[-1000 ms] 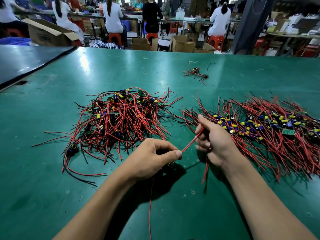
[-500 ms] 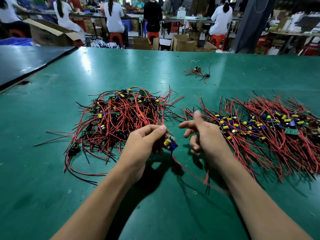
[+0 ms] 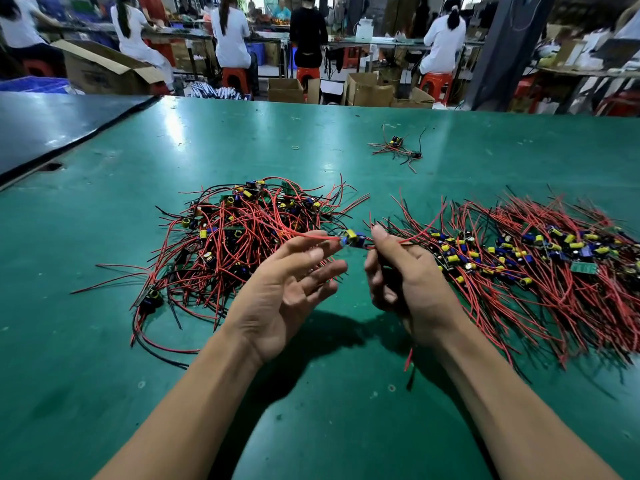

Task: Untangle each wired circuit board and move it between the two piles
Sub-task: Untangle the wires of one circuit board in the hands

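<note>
A small wired circuit board (image 3: 353, 237) with a yellow capacitor and a blue part hangs between my hands, above the gap between the two piles. My right hand (image 3: 408, 285) grips its wires just right of the board, thumb up, and a red wire end dangles below the wrist. My left hand (image 3: 287, 292) is palm-up with fingers spread and nearly straight; one of the board's red wires lies across its fingertips. The tangled left pile (image 3: 242, 237) and the combed-out right pile (image 3: 536, 265) lie on the green table (image 3: 311, 410).
A small separate cluster of wired boards (image 3: 394, 147) lies farther back on the table. A dark adjoining table (image 3: 52, 123) borders the left side. Beyond the far edge are cardboard boxes (image 3: 367, 88) and several seated people at other benches.
The board has risen and shifted right from my left hand's grip. My left hand has opened and turned palm-up. My right hand now holds the wires beside the board.
</note>
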A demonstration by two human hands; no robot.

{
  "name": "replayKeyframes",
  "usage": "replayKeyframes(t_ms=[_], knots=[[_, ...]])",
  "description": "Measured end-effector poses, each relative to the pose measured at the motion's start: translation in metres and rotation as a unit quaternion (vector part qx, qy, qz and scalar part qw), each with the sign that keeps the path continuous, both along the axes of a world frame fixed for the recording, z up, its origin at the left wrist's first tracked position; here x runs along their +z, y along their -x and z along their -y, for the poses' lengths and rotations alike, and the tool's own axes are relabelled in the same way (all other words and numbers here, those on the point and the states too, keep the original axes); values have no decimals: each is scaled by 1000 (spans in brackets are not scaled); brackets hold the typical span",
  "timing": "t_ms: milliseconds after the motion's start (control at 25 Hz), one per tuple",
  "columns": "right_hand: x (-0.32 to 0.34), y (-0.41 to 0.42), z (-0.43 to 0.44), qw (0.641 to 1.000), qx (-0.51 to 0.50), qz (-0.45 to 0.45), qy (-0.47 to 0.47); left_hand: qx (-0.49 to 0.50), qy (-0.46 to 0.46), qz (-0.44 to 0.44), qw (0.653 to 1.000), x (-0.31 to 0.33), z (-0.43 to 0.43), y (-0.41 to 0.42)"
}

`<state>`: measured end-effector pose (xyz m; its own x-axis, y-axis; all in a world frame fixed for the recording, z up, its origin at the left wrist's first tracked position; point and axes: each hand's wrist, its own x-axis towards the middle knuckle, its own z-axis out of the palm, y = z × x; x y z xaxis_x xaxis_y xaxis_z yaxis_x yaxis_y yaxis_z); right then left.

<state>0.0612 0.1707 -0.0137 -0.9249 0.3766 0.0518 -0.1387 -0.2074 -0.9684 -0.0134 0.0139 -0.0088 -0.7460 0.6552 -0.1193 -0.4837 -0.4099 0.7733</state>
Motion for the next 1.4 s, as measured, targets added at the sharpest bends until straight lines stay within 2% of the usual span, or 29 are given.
replayKeyframes(t_ms=[80,200,360,480,600,720,960,1040,1240,1400], knots=[[3,-1,-3,994,53,14,89,-57,-25,41,997,-1,-1,-1],[4,-5,-3,984,133,17,120,-111,-11,99,989,-1,-7,-6],[7,-6,-1,988,131,60,59,-168,8,77,983,-2,-8,-9],[5,-3,-1,997,47,61,-2,-128,7,24,991,-7,-9,-8],[0,-1,-6,994,-21,69,-76,-90,77,-54,991,-12,-12,-9],[-3,-3,-11,984,-12,77,-159,-81,133,-126,980,-15,-11,-11],[-3,-3,-13,973,34,48,-221,-123,161,-156,967,-17,-13,-14],[-3,-5,-13,980,59,49,-183,-131,164,-164,964,-17,-14,-15],[-7,-2,-6,996,58,70,-22,-114,156,-134,972,-16,-20,-21],[-11,-5,-10,982,157,98,45,-92,146,-95,980,-18,-19,-21]])
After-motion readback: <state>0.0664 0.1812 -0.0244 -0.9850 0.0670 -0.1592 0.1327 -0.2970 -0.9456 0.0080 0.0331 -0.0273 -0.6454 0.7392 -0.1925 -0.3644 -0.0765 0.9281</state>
